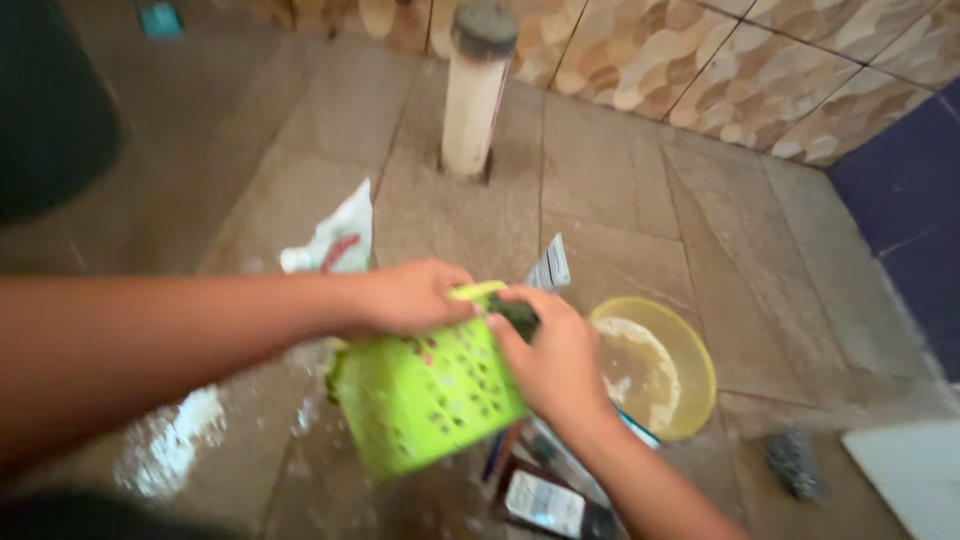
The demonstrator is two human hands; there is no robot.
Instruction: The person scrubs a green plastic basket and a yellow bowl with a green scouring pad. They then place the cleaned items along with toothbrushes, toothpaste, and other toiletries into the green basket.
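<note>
The left hand [405, 297] grips the rim of a green basket [425, 395] while the right hand [550, 355] presses a dark scrubber [515, 315] against it. Scrubbing looks under way; next needs a steady hold.

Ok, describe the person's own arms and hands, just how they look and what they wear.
Both forearms are bare as far as the picture shows: no sleeves, gloves, watch or bracelets. The left hand and right hand show no rings that can be made out, though the image is blurred.
</note>
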